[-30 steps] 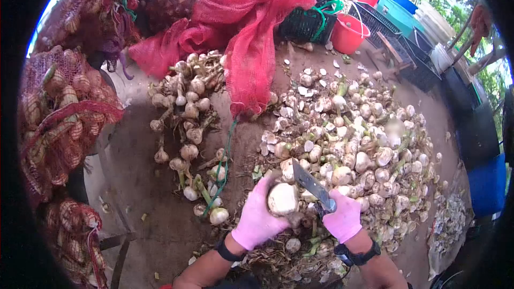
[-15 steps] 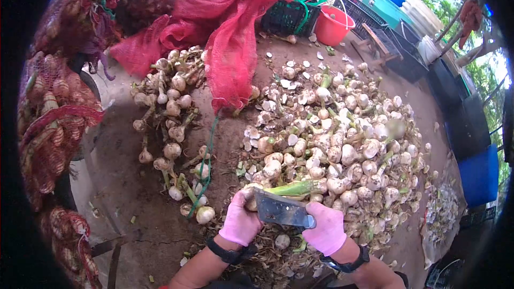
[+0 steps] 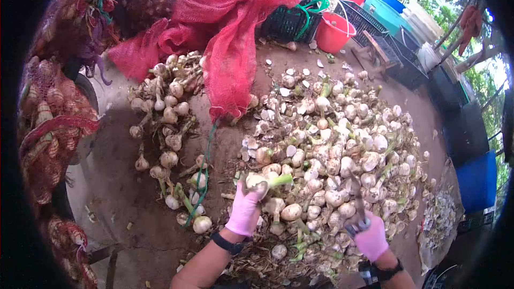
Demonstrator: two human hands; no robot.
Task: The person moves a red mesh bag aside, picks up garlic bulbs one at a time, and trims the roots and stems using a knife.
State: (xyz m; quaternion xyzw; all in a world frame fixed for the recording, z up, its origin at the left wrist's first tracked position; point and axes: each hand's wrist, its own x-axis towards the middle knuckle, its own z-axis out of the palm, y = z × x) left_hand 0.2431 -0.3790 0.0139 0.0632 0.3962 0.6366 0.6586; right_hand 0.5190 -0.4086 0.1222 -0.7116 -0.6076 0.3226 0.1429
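Garlic bulb [image 3: 257, 181], papery white with a green stalk, at the near left edge of the garlic heap [image 3: 342, 134].

Pink-gloved left hand [image 3: 245, 211], fingers pinching the bulb. Pink-gloved right hand [image 3: 371, 240], fingers wrapped round a knife [image 3: 357, 208], blade up over the heap. Behind: red mesh sack [image 3: 230, 48], red bucket [image 3: 333, 33], earthy brown surface [image 3: 123, 182]. No writing legible.

A red mesh sack [image 3: 230, 48] is draping down from twelve o'clock toward the middle, with a green cord [image 3: 203, 171] trailing from its mouth. An orange bucket [image 3: 332, 35] is sitting at one o'clock, just beside a black crate [image 3: 284, 21], and a teal tub [image 3: 388, 13] is standing behind it. Filled net bags [image 3: 53, 123] are leaning at nine o'clock. Stalked garlic [image 3: 166, 112] is lying in a loose row at ten o'clock. A blue bin [image 3: 476, 182] is standing at four o'clock.
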